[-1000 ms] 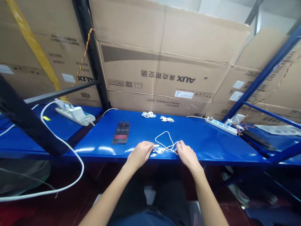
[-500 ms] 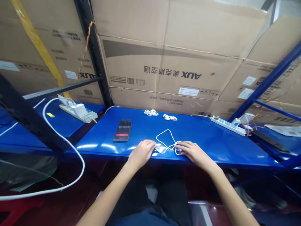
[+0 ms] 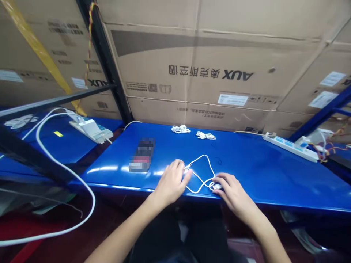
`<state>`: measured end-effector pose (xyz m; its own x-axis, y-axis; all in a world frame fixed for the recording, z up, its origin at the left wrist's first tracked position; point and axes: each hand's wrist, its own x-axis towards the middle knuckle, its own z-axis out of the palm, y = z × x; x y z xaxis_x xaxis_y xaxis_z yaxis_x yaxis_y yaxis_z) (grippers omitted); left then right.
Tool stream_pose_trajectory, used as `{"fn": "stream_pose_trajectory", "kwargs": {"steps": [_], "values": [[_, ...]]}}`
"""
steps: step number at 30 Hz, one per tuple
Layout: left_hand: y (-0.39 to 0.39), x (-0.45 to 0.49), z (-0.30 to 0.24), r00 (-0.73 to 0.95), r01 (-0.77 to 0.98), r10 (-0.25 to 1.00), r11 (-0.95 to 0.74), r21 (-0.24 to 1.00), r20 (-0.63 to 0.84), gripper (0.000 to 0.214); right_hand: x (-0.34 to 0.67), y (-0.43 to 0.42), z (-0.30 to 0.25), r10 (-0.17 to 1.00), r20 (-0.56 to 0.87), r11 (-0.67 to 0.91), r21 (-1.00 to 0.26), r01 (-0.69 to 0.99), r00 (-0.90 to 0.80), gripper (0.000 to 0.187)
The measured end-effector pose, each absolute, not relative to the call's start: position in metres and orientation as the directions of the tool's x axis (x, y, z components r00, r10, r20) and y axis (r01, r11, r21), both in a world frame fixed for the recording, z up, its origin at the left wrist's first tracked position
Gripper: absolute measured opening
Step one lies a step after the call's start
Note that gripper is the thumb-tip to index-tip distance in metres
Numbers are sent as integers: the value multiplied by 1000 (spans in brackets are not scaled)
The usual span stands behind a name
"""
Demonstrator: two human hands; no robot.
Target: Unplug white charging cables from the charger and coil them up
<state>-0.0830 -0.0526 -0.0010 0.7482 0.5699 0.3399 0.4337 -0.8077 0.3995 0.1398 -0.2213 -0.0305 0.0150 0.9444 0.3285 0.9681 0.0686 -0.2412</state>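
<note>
A white charging cable point(image 3: 217, 186) lies partly uncoiled at the front edge of the blue shelf point(image 3: 170, 149), making an open loop between my hands. My left hand point(image 3: 172, 181) is closed with thumb and fingers around one end of it, a small plug partly hidden by the fingertips. My right hand point(image 3: 235, 190) is closed on the other side, where the cable is bunched in a small coil with a white plug showing. Behind the loop lie two bundled white cables point(image 3: 180, 129), tied in the middle.
A blurred-out phone point(image 3: 142, 154) rests on the shelf to the left. White power strips point(image 3: 292, 147) sit at both sides, with plugs in them. A thick white cord point(image 3: 91, 186) hangs at the left. Large cardboard boxes point(image 3: 153, 117) stand behind, and dark posts point(image 3: 120, 98) frame the shelf.
My view has shifted closer to the shelf. My left hand has turned more palm-down over the cable end, with the thumb now showing. The right hand still holds the coiled part.
</note>
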Motion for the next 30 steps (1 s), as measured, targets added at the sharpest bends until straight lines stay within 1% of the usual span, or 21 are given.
{"fn": "stream_pose_trajectory", "kwargs": {"steps": [1,4,5,7,9,11,13,15,16,19,21,23,24,26,28,30], "values": [[-53,-81,0,791,373,515,-834,408,330,33,137,-223,-31,942,335,58,-252,966,31,30],[-52,-82,0,891,174,329,-885,433,314,59,129,-228,-34,933,358,37,-225,974,47,43],[-52,-83,-1,905,135,290,-889,437,311,61,127,-230,-36,927,372,36,-195,980,40,48],[-53,-85,-1,918,105,260,-888,448,300,59,124,-233,-42,913,408,34,-123,992,19,54],[-53,-87,-1,922,90,252,-877,472,293,59,122,-235,-49,895,446,35,-60,998,-4,48],[-54,-87,-1,922,80,253,-866,493,295,56,120,-235,-56,875,483,49,-20,999,-33,35],[-54,-87,-2,926,59,235,-864,500,297,38,118,-236,-60,856,513,74,-13,997,-57,25],[-53,-87,-3,939,32,195,-869,493,284,16,115,-237,-61,839,544,67,-71,995,-17,18],[-52,-87,-3,945,14,173,-869,494,276,15,114,-238,-59,831,556,71,-125,990,11,16],[-51,-90,-1,957,-32,131,-839,544,259,26,113,-242,-49,815,565,97,-350,932,128,16],[-51,-90,2,953,-15,176,-785,619,247,26,111,-244,-41,828,526,119,-507,854,196,17],[-51,-90,4,928,42,296,-688,725,226,31,106,-244,-35,847,461,136,-670,730,265,22],[-50,-89,5,901,69,378,-609,790,213,33,103,-242,-32,857,429,163,-752,639,286,24],[-48,-88,7,824,89,536,-440,894,182,33,93,-234,-27,870,374,237,-889,391,321,25],[-44,-87,7,737,85,656,-325,942,160,33,83,-220,-22,878,334,317,-943,106,343,18],[-38,-87,6,682,84,713,-297,951,163,34,75,-203,-14,880,290,364,-921,-142,377,12]]}}
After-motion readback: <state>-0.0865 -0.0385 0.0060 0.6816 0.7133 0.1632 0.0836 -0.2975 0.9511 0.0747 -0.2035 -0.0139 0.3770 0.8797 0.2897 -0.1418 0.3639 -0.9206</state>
